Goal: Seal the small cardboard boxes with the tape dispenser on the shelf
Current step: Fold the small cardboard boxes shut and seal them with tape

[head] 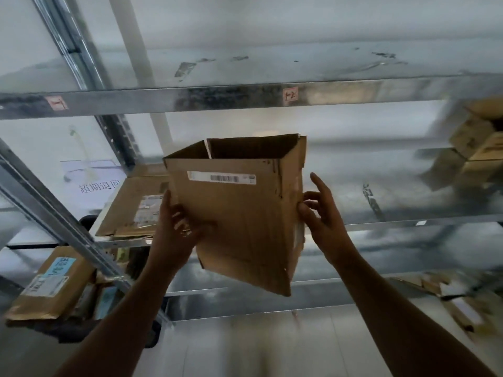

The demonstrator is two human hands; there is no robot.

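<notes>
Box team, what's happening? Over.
Left hand grips cardboard box on its left side; right hand pinches its right edge. Box held up, top open. Tape dispenser not in view.

Galvanised steel shelving [245, 96] fills the view. Its front beam runs across above the left hand [174, 227] and the right hand [324, 216] and bears small red labels [290, 96]. A slotted upright [81, 58] slants up to the left of the left hand. A lower shelf edge [408, 224] runs out to the right behind the right hand. Left of the left hand, a white wall [32, 148] carries a paper notice [92, 178] with printed characters. Below both hands lies a pale tiled floor [258, 346]. The light is dim and grey.
</notes>
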